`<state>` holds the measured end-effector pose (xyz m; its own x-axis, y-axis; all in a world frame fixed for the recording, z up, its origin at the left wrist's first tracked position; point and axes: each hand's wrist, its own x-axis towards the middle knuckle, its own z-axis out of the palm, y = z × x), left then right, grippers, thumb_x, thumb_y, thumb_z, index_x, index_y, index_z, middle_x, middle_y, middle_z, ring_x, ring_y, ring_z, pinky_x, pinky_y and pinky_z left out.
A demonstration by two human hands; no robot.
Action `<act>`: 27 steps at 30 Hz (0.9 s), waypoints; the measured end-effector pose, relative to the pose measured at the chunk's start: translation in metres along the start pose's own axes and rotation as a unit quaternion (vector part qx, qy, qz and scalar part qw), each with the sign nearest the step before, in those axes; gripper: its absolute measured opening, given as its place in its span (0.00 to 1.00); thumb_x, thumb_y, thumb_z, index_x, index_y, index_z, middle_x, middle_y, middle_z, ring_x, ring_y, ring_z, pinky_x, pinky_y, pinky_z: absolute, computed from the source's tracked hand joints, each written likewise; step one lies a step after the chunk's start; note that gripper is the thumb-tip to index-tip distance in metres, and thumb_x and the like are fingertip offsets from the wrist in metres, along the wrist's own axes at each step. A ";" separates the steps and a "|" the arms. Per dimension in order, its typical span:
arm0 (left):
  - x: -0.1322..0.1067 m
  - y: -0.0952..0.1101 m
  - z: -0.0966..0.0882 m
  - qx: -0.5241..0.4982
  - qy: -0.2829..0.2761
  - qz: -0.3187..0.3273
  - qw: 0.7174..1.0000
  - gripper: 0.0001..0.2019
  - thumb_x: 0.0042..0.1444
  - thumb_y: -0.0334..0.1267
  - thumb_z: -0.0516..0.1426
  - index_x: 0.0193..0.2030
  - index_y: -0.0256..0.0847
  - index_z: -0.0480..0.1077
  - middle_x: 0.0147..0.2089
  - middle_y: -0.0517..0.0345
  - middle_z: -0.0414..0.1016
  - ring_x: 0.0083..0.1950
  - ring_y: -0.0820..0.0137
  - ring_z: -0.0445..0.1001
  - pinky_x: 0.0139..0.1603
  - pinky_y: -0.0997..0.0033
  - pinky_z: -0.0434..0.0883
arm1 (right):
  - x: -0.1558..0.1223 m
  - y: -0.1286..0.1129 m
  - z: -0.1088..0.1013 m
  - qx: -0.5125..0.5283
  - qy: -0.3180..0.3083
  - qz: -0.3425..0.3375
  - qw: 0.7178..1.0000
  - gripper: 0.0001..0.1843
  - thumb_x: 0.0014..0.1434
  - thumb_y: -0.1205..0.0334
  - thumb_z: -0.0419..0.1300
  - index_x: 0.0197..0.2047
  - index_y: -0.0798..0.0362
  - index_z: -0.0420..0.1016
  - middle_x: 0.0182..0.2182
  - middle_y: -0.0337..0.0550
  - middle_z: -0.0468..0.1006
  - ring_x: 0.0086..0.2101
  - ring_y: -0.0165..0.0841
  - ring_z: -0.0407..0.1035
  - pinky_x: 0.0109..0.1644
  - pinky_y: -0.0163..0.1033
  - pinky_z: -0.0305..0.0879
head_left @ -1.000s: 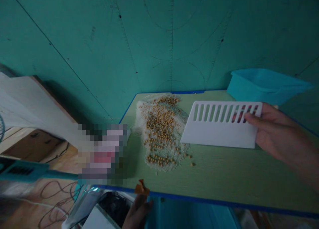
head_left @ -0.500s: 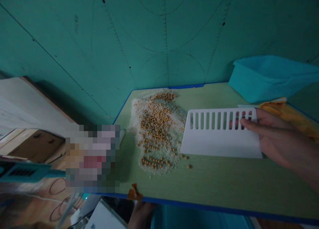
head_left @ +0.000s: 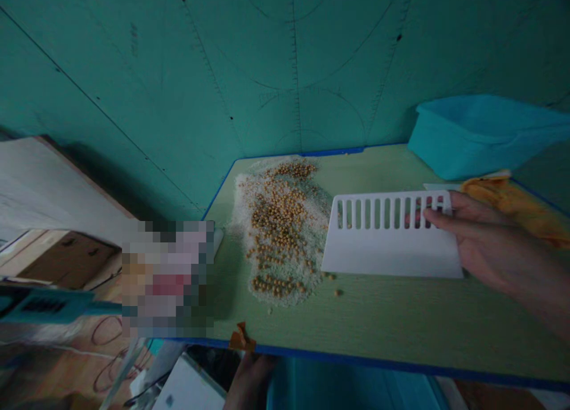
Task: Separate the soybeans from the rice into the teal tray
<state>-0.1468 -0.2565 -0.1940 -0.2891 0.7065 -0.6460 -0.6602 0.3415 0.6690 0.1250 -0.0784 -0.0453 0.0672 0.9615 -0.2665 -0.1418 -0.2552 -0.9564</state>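
Note:
My right hand point(head_left: 494, 243) grips the right end of a white slotted plastic scraper point(head_left: 387, 246), which stands on its long edge on the pale green table point(head_left: 378, 321). The scraper's left end touches a heap of white rice mixed with yellowish beans point(head_left: 278, 232) spread at the table's far left. A few loose beans point(head_left: 333, 285) lie by the scraper's lower left corner. My left hand point(head_left: 249, 380) is below the table's near edge, mostly hidden; its fingers do not show clearly.
A teal plastic basin point(head_left: 476, 136) stands at the far right corner, with a yellow cloth point(head_left: 512, 202) in front of it. A teal wall backs the table. A brown scrap point(head_left: 240, 338) sits on the blue near edge. Boxes and cables lie on the floor at left.
The scraper and my right hand have slid a little left toward the rice and beans. The view has shifted slightly upward.

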 end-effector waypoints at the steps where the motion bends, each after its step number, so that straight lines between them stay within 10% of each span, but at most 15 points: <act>1: 0.000 0.000 -0.001 -0.002 -0.003 -0.002 1.000 0.08 0.33 0.34 0.66 0.25 0.44 0.76 0.26 0.59 0.80 0.47 0.56 0.74 0.53 0.60 0.67 | 0.001 0.001 0.000 0.001 0.001 0.001 1.000 0.12 0.37 0.65 0.65 0.29 0.47 0.74 0.27 0.35 0.79 0.29 0.32 0.73 0.31 0.34 0.69; 16: -0.001 0.005 0.003 0.001 0.008 -0.005 1.000 0.19 0.36 0.34 0.64 0.40 0.46 0.75 0.30 0.58 0.81 0.50 0.53 0.73 0.52 0.58 0.69 | -0.004 0.004 -0.003 -0.003 -0.053 0.040 0.998 0.18 0.31 0.59 0.70 0.29 0.46 0.74 0.25 0.33 0.78 0.29 0.29 0.72 0.30 0.30 0.67; 27: 0.009 0.010 -0.002 -0.013 0.004 -0.021 1.000 0.11 0.40 0.32 0.61 0.34 0.48 0.74 0.23 0.62 0.78 0.43 0.57 0.76 0.44 0.62 0.73 | -0.016 0.006 -0.011 -0.115 -0.254 0.153 0.948 0.18 0.36 0.53 0.70 0.30 0.49 0.71 0.23 0.38 0.78 0.23 0.29 0.71 0.25 0.30 0.66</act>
<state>-0.1571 -0.2482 -0.1935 -0.2664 0.6872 -0.6759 -0.6890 0.3546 0.6321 0.1343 -0.0964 -0.0482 -0.4343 0.7497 -0.4993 0.1445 -0.4891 -0.8601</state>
